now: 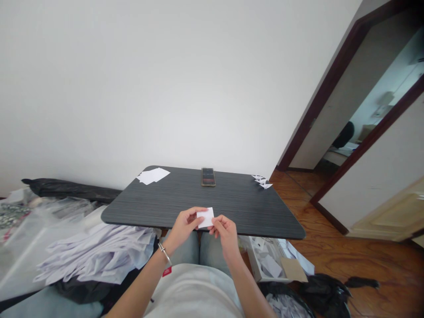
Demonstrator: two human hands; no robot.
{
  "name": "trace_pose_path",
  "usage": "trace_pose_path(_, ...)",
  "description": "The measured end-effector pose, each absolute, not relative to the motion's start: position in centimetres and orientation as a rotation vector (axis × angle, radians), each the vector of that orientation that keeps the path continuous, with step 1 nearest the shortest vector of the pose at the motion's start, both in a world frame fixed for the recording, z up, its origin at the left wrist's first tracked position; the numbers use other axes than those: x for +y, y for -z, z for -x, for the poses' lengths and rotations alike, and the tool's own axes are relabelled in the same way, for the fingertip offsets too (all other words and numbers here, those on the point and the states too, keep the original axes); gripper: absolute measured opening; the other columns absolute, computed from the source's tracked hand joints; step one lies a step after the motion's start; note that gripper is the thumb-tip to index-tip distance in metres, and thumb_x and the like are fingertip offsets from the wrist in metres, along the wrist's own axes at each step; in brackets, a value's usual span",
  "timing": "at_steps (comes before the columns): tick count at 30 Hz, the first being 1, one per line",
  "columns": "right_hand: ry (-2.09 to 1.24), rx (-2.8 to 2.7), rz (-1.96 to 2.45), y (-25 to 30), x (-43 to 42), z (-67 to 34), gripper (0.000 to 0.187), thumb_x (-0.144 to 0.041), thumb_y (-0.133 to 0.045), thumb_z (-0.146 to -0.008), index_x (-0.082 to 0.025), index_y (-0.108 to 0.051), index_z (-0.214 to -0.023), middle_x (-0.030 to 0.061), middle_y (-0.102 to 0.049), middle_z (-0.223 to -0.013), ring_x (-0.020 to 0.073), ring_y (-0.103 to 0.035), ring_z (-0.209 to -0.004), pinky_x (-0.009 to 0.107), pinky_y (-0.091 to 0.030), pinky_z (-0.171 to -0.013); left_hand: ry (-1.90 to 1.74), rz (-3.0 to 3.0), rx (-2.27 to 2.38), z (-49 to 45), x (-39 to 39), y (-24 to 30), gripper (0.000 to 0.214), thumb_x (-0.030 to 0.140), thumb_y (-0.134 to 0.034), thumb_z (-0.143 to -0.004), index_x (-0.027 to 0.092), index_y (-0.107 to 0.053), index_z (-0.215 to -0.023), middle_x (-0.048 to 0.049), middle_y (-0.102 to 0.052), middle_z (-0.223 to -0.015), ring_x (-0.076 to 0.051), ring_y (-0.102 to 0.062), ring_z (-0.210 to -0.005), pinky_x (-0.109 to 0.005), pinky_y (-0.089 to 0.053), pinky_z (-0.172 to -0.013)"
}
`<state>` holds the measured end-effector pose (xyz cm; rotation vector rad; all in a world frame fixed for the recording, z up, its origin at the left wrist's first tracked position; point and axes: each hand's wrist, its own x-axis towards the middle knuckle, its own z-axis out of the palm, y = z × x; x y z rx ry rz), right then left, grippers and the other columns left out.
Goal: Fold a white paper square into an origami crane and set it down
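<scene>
Holding small white paper (206, 217) in both hands at clock centre, by near edge of bench (232, 205). With left hand (187, 224), grip closed on paper's left side, thumb on top face. With right hand (224, 227), grip pinched at lower right corner, using thumb and fingertips only. Probably held two-handed to keep such a small piece flat: steadying with left, working edge with right. Looks folded; cannot count layers. Cannot tell either whether touching bench or just above.

At ten o'clock, in far left corner: paper stack (154, 176), slightly fanned, probably parked there for left-side reach. At two o'clock, near far right corner: folded paper pieces (262, 181) in a short row, presumably set apart to avoid knocks and mixing with stack. At twelve, by far edge: phone (208, 177), lying flat, likely placed for viewing without blocking hands.

Room to move: broad stretch of bench between hands and phone, more toward nine and three. Limited at twelve by wall (212, 110) behind far edge, at six by legs (215, 249) just under near edge. Below bench level, between eight and nine: white cloth pile (99, 251); at four: white box (271, 279).
</scene>
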<state>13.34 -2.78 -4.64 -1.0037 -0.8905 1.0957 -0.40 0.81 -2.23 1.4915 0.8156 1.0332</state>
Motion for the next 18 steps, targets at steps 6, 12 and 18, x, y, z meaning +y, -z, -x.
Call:
trace_pose_path(6, -1.204, -0.843, 0.963, 4.1, -3.2, -13.0, 0.024, -0.031, -0.061, -0.069, -0.015, -0.051, -0.055, 0.0007, -0.062, -0.05, 0.0059, -0.048, -0.036, 0.015, -0.028, -0.034, -1.077, -1.422, 0.874, 0.3, 0.7, 1.9, 0.029, 0.03, -0.059, -0.07, 0.012, -0.067, -0.091, -0.0048, -0.064, -0.072, -0.01, -0.048, -0.056, -0.02, -0.038, -0.049)
trace_pose_path(12, -1.287, -0.952, 0.911, 3.7, -3.5, -12.8, 0.027, -0.037, -0.061, -0.07, -0.014, -0.054, -0.058, 0.0013, -0.062, -0.053, 0.0066, -0.05, -0.039, 0.015, -0.031, -0.035, -1.058, -1.403, 0.854, 0.4, 0.6, 1.5, 0.028, 0.031, -0.059, -0.071, 0.013, -0.067, -0.091, -0.0059, -0.063, -0.076, -0.011, -0.048, -0.058, -0.019, -0.035, -0.048)
trace_pose_path(18, -1.221, -0.911, 0.882, 3.6, -3.5, -13.0, 0.024, -0.038, -0.058, -0.072, -0.015, -0.057, -0.066, -0.0002, -0.06, -0.057, 0.0072, -0.052, -0.041, 0.015, -0.031, -0.034, -1.052, -1.351, 0.875, 0.4, 0.5, 1.4, 0.029, 0.031, -0.059, -0.069, 0.013, -0.067, -0.09, -0.0035, -0.062, -0.067, -0.009, -0.043, -0.051, -0.018, -0.028, -0.045)
